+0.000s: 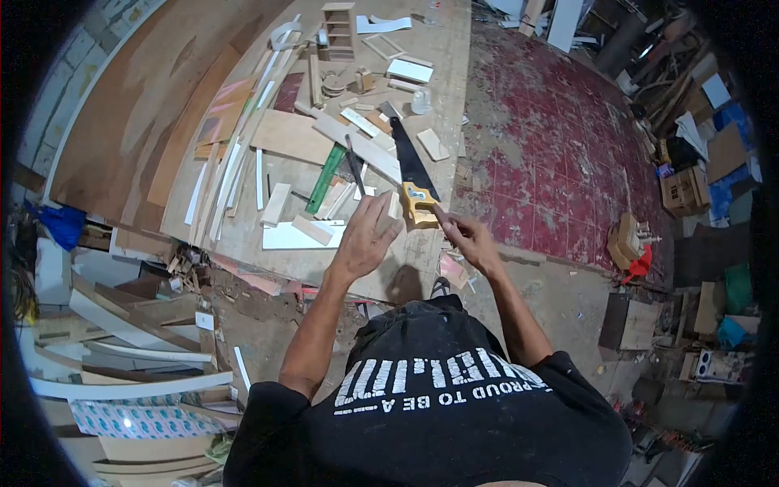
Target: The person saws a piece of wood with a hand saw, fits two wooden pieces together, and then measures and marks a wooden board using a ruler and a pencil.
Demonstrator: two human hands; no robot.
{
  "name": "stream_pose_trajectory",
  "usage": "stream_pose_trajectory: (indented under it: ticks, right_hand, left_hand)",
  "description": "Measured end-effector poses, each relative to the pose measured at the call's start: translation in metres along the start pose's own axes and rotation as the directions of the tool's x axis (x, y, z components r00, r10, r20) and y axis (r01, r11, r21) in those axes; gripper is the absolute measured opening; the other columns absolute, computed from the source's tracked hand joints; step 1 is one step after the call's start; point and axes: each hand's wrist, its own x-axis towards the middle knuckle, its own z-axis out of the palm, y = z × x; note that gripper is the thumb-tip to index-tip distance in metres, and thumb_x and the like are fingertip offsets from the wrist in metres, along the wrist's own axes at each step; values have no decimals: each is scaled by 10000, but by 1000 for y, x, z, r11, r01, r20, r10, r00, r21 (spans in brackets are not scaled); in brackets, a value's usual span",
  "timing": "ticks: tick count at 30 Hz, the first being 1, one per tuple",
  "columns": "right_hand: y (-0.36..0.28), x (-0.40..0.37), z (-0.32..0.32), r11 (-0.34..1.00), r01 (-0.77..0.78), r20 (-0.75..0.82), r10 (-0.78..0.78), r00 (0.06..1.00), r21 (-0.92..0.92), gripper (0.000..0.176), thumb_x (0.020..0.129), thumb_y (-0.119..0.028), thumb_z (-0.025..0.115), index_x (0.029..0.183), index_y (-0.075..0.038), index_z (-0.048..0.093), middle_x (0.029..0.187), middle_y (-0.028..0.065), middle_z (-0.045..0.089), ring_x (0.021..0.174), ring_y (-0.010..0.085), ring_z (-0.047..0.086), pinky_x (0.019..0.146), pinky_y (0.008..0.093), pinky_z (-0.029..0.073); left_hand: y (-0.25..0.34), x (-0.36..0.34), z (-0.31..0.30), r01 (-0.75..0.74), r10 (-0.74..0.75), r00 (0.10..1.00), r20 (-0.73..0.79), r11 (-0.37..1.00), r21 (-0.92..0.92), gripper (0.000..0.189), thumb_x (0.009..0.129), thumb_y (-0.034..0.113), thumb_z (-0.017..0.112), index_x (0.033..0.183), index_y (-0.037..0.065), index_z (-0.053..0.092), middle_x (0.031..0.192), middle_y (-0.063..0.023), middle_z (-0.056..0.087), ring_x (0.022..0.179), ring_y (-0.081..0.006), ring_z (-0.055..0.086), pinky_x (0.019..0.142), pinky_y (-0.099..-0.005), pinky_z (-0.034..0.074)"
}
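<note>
My left hand (367, 237) is closed around a small pale wood block (395, 204) over the workbench's near edge. Just beyond its fingers lies a narrow dark tool (354, 165), long and thin like a file. To the right of the block is a handsaw (415, 166) with a black blade and a yellow handle, its blade pointing away from me. My right hand (472, 243) is beside the saw's handle, thumb and fingers pinched together. What they pinch I cannot tell. A green bar-shaped piece (326, 178) and a white board (292, 235) lie left of my left hand.
Wood offcuts and strips cover the workbench (389, 264). A small wooden shelf unit (338, 31) stands at its far end. To the right is a worn red surface (544, 154), with a cardboard box (625, 241) at its edge. Curved boards (130, 325) are stacked at lower left.
</note>
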Motion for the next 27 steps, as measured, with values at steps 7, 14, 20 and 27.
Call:
stream_pose_trajectory:
  ticks: [7, 14, 20, 27]
  right_hand:
    - [111, 5, 75, 954, -114, 6, 120, 993, -279, 573, 885, -470, 704, 1216, -3, 693, 1035, 251, 731, 945, 392, 718, 862, 457, 546]
    - [134, 15, 120, 907, -33, -27, 24, 999, -421, 781, 883, -506, 698, 1410, 42, 517, 1288, 360, 581, 1181, 508, 578, 1030, 509, 456]
    - [54, 18, 142, 945, -296, 471, 199, 859, 141, 621, 962, -352, 695, 1435, 8, 515, 1286, 170, 645, 1070, 219, 649, 904, 349, 524]
    - [54, 27, 193, 968, -197, 404, 119, 907, 158, 553, 940, -163, 716, 1428, -9, 508, 1176, 155, 673, 993, 212, 669, 835, 363, 558]
  left_hand:
    - [-6, -20, -2, 122, -112, 992, -52, 818, 562, 697, 735, 343, 850, 1290, 46, 550, 1100, -153, 512, 1101, -345, 497, 943, -461, 383]
    - [-32, -41, -11, 390, -418, 907, -46, 798, 460, 759, 736, 397, 852, 1326, 50, 527, 1127, -186, 576, 1042, -419, 605, 905, -524, 466]
    - [-109, -85, 12, 625, -635, 738, -226, 771, -126, 545, 942, 400, 686, 1333, 52, 535, 1231, -259, 645, 1144, -392, 634, 947, -432, 501]
    - [-177, -121, 33, 551, -688, 653, -316, 718, -425, 291, 1009, 152, 612, 1263, 20, 563, 939, -89, 658, 813, -145, 612, 717, -285, 508]
